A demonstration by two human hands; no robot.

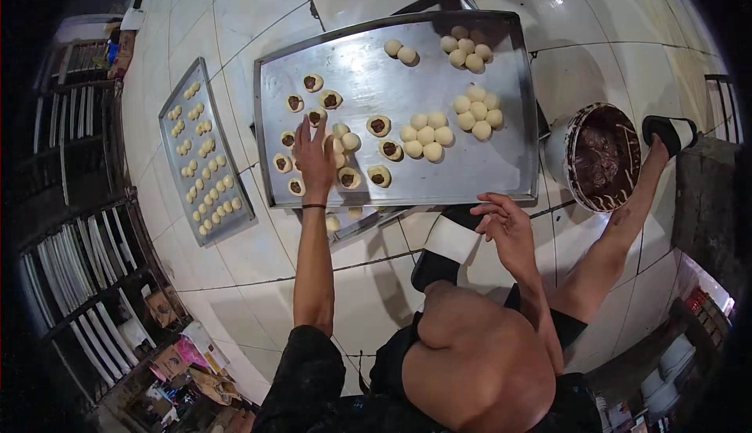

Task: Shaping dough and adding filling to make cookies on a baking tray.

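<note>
The left hand (315,159) lies flat, its grip wide and empty, on the large metal tray (501,159); filled dough pieces (379,126) ring it, nearest at two o'clock. The right hand (505,225) hovers open, off the tray.

Dough balls (425,135) pale cream, some w/ dark brown filling centres. Trays (360,65) dull silver-grey. Bucket (599,155) white, dark brown paste inside. Floor (258,2) white glossy tiles, dark grout. Sandal (670,129) black/white.

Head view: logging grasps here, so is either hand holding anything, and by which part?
Left hand rests on dough pieces on the tray; grip hidden. Right hand holds nothing.
</note>
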